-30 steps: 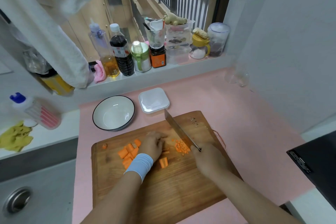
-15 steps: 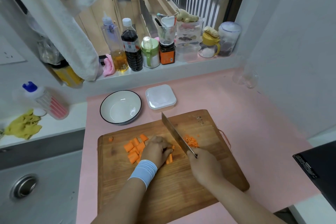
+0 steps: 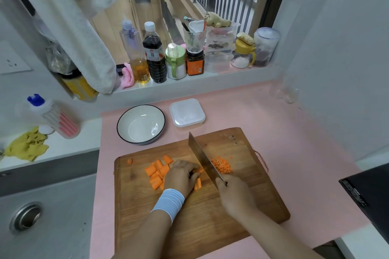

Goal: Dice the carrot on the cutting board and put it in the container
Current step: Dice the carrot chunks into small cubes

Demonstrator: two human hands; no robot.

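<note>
Two hands are at work over the wooden cutting board [image 3: 210,216], which lies on the pink bench [image 3: 294,136]. My right hand [image 3: 235,197] is closed around the handle of a cleaver [image 3: 202,157]; the blade runs from that hand toward 11 o'clock, its edge down on the board. My left hand [image 3: 181,176], a pale blue wristband [image 3: 169,203] at the wrist, is curled knuckles-up over carrot pieces just at 9 o'clock of the blade; what the fingertips press on is hidden. Large carrot chunks [image 3: 156,172] lie at 9 o'clock of that hand, and one more chunk [image 3: 197,184] sits at its 4 o'clock side. Diced carrot [image 3: 221,165] is heaped at 3 o'clock of the blade, touching or nearly touching it. One small stray piece [image 3: 129,161] rests near the board's 10 o'clock corner. Beyond the board at 12 o'clock stands a white lidded container [image 3: 187,114], closed, with a dark-rimmed white bowl [image 3: 141,124] just beside it at 9 o'clock. A steel sink [image 3: 42,216] lies at 9 o'clock of the bench.
</note>
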